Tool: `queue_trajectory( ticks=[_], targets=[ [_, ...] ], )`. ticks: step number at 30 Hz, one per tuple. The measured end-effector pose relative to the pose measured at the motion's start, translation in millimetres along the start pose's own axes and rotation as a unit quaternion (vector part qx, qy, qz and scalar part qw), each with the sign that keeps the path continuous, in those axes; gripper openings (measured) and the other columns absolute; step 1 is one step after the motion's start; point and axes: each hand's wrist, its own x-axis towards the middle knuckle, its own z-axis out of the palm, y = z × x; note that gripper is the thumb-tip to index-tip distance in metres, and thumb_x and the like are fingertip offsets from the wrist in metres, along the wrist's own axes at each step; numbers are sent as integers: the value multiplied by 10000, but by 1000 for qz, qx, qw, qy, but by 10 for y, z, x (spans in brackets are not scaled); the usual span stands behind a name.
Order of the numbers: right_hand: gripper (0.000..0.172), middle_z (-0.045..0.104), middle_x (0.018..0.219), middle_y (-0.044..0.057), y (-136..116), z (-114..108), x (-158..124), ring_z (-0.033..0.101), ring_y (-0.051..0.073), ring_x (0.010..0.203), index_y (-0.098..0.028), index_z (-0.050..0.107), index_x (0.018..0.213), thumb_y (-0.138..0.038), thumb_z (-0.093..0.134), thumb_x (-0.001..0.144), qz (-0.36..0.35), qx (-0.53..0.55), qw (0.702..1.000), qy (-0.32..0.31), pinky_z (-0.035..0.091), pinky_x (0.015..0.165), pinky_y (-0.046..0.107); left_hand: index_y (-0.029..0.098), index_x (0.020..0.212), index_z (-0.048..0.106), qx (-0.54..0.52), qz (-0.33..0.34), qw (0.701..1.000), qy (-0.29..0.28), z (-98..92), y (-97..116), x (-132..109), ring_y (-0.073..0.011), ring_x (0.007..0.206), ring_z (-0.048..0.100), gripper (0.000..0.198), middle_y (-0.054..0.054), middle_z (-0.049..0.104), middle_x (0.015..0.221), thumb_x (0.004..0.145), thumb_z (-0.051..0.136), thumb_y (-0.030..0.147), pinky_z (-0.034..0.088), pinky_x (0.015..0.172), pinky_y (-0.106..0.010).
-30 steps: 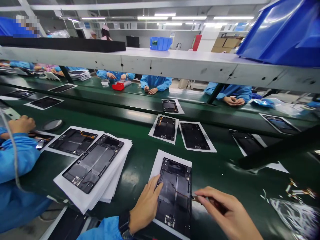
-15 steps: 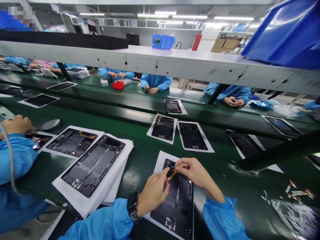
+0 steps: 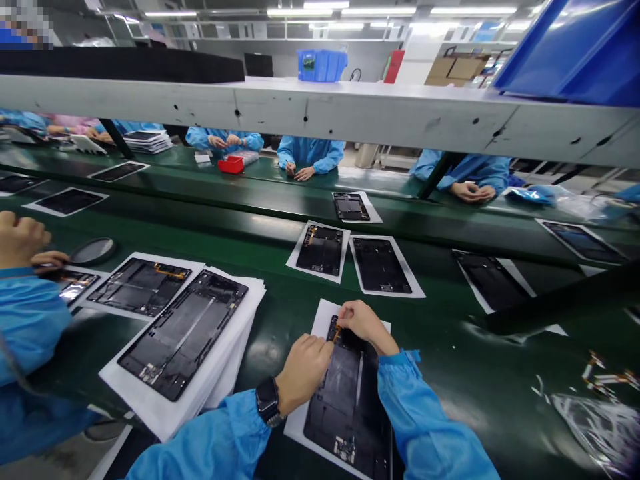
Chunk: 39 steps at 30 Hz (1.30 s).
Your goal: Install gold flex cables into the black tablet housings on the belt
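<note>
A black tablet housing (image 3: 345, 407) lies in front of me on a white sheet (image 3: 299, 427), its inner side up. Over its upper left corner, my right hand (image 3: 364, 322) pinches an orange flex cable (image 3: 337, 333) by the upper end. Curled at the lower end of that cable is my left hand (image 3: 305, 370), thumb and finger closed on it. My fingers hide both ends of the cable. A dark watch (image 3: 267, 398) is on my left wrist.
To my left, another tablet housing (image 3: 185, 330) tops a paper stack (image 3: 227, 373). A co-worker's hand (image 3: 23, 239) is further left. Loose flex cables (image 3: 607, 380) and white strips (image 3: 595, 427) lie at right. A dark post (image 3: 565, 300) slants in; a shelf (image 3: 300, 110) crosses ahead.
My right hand has moved left and slightly up, towards the housing's upper left corner, with the flex cable. My left fingers have curled in more. The camera view has shifted slightly.
</note>
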Motion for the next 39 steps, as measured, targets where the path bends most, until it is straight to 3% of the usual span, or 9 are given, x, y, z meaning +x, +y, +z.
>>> queue_trajectory(
  ticks=[6,9,13,19,21,25,28,33,39],
  targets=[
    [234,611,598,-23,49,-122,251,571,138,597,-189,615,615,-257,838,591,54,-80,994,-43,343,541,232,153,960,579,-35,50,998,17,44,-7,1,-214,772,614,162,-53,638,842,972,421,122,456,694,-342],
    [309,631,643,-3,4,-188,246,600,175,642,-200,607,640,-335,872,558,61,-133,988,-45,349,562,256,145,1060,582,-67,79,994,18,56,-33,-21,-214,824,641,167,-60,670,906,978,436,145,485,734,-336],
    [337,674,805,33,-90,-137,47,642,221,784,-219,603,800,-412,830,644,37,-195,980,-22,349,604,270,149,1085,580,-94,89,991,22,89,-70,-45,-203,835,658,187,-63,684,910,994,417,162,494,744,-320],
    [290,683,874,55,-140,-30,-147,660,251,857,-223,562,937,-395,740,785,-5,-250,968,5,345,638,283,141,1019,585,-78,65,995,19,127,-69,-62,-210,744,633,166,-46,658,816,984,423,153,505,674,-334],
    [276,687,884,48,-119,-22,-162,661,252,872,-230,549,967,-394,713,818,-19,-257,966,16,343,648,286,146,973,599,-76,65,995,28,139,-64,-63,-210,768,625,159,-49,658,842,980,442,164,516,685,-335],
    [233,690,892,48,17,16,-205,660,239,867,-219,524,991,-389,644,886,-49,-246,967,50,346,660,284,139,1010,626,-98,90,988,76,191,-88,-64,-210,993,629,184,-73,672,1118,979,445,143,533,850,-332],
    [246,677,831,32,136,41,-225,653,222,798,-219,521,978,-409,645,884,-60,-216,973,53,336,627,272,130,1053,631,-113,110,983,91,232,-124,-76,-198,1077,623,207,-58,683,1155,985,437,139,521,932,-318],
    [263,652,763,2,187,15,-189,624,203,730,-238,522,935,-428,680,845,-44,-181,982,36,305,583,257,133,1042,646,-101,116,986,60,227,-147,-87,-194,1053,635,214,-47,696,1153,994,439,160,547,871,-308],
    [280,654,753,-13,165,-28,-183,632,202,746,-244,532,927,-433,709,819,-44,-168,984,44,294,594,262,137,1011,655,-74,116,988,67,189,-83,-52,-209,996,639,192,-45,715,1099,979,466,151,562,784,-323]
  ],
)
